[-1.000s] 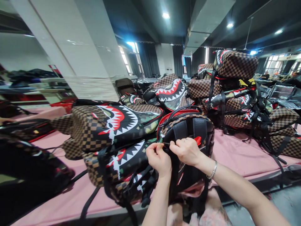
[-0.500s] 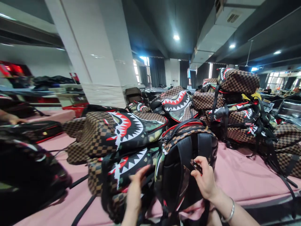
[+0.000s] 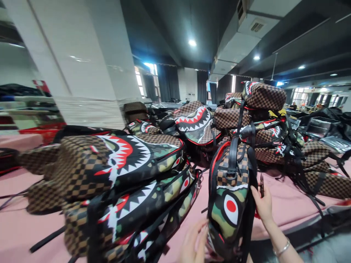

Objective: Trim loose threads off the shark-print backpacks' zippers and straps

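A backpack (image 3: 231,197) with camouflage, a red-and-white eye and brown checks stands upright on the pink cloth, its side facing me. My left hand (image 3: 193,243) is at its lower left edge, fingers apart and slightly blurred, touching or very near it. At the backpack's right side is my right hand (image 3: 262,204), closed around a small dark pointed tool (image 3: 262,185), with fingertips against the black back panel. A silver bangle is on the right wrist.
Stacked shark-mouth backpacks (image 3: 123,157) lie close on the left. More bags (image 3: 196,122) are piled behind, and another heap (image 3: 263,128) rises at the back right. Pink cloth (image 3: 285,199) covers the table. A white pillar (image 3: 82,73) stands behind at the left.
The backpack has turned from its strap side to its patterned side. My left hand has moved right and down to its edge; my right hand has shifted right. The view has swung right.
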A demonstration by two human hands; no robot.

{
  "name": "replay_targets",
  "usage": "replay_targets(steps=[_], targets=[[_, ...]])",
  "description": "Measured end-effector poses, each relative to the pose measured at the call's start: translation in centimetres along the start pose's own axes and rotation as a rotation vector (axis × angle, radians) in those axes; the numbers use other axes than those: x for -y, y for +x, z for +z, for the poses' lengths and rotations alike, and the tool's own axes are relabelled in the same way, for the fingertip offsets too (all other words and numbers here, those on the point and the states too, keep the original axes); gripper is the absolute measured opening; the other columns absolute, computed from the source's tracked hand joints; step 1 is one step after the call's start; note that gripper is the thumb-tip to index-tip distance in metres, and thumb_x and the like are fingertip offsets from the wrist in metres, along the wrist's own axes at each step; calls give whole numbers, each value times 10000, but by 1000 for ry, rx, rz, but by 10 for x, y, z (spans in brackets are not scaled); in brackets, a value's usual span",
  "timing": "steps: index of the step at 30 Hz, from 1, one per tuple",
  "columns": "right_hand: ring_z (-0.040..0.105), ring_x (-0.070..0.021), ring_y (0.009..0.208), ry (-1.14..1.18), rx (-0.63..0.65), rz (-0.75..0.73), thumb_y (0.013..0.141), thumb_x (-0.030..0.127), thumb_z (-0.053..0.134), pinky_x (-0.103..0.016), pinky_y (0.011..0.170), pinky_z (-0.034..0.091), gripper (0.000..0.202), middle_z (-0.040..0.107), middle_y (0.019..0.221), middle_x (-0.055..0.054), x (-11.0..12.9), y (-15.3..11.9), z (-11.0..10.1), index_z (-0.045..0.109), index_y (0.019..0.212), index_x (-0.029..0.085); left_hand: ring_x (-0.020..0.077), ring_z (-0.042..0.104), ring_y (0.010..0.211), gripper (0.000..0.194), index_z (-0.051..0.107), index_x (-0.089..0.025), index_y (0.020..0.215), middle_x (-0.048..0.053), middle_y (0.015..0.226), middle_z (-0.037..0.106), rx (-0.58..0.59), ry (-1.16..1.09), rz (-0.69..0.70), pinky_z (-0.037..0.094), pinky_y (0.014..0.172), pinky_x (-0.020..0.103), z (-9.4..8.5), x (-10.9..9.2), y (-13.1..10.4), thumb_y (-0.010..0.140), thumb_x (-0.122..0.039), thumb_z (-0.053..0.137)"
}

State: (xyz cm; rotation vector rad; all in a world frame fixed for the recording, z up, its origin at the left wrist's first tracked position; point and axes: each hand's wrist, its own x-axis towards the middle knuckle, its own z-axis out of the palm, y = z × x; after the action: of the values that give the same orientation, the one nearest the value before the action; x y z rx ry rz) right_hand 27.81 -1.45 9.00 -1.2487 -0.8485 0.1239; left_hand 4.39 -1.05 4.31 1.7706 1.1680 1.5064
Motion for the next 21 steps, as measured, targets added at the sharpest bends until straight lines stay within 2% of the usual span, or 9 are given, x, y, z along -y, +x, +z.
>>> replay_targets(steps=[2, 5, 8, 11, 15, 18, 21], targets=[[570, -161, 722, -6, 4, 21, 717, 417, 619, -277, 645, 489, 295, 574, 796, -30, 2, 5, -13, 539, 867, 176, 230, 629, 843, 200, 643, -246, 905, 59, 916, 670, -5, -36, 120, 528, 775, 371, -4, -32, 34, 755, -356, 568], [559, -157, 689, -39, 52, -4, 721, 405, 623, -276, 630, 480, 283, 571, 756, -17, 7, 5, -21, 548, 859, 169, 192, 608, 797, 214, 626, -245, 959, 47, 896, 645, -6, -64, 331, 509, 762, 342, -4, -78, 89, 756, -303, 586], [530, -141, 633, -68, 128, -2, 742, 393, 610, -267, 608, 456, 282, 563, 713, -1, 11, 3, -23, 545, 884, 158, 168, 584, 767, 252, 627, -247, 997, 48, 926, 618, 82, -57, 444, 495, 725, 313, 0, -105, 133, 753, -294, 589], [523, -138, 624, -84, 175, 21, 749, 394, 607, -261, 604, 444, 288, 562, 699, 9, 17, 4, -26, 542, 899, 157, 140, 558, 673, 197, 661, -244, 919, 44, 878, 610, 259, -28, 474, 478, 627, 271, 1, -112, 164, 747, -305, 588], [542, -149, 642, -95, 215, 28, 736, 399, 617, -271, 620, 451, 289, 587, 727, -5, 24, 8, -32, 548, 879, 158, 146, 575, 699, 132, 679, -251, 802, 35, 805, 612, 454, 54, 555, 464, 621, 249, 1, -115, 189, 735, -318, 586], [573, -169, 704, -79, 221, -1, 751, 403, 595, -290, 661, 467, 306, 609, 794, -29, 34, 11, -36, 545, 932, 161, 141, 574, 685, 139, 637, -236, 695, 24, 756, 605, 509, 140, 625, 453, 607, 231, 2, -121, 194, 759, -308, 537], [579, -163, 738, -113, 202, -63, 834, 405, 477, -278, 672, 470, 300, 607, 809, -29, 53, 14, -39, 523, 1022, 175, 138, 549, 638, 177, 567, -217, 665, 12, 692, 585, 469, 141, 610, 439, 593, 234, 4, -124, 187, 788, -294, 465]])
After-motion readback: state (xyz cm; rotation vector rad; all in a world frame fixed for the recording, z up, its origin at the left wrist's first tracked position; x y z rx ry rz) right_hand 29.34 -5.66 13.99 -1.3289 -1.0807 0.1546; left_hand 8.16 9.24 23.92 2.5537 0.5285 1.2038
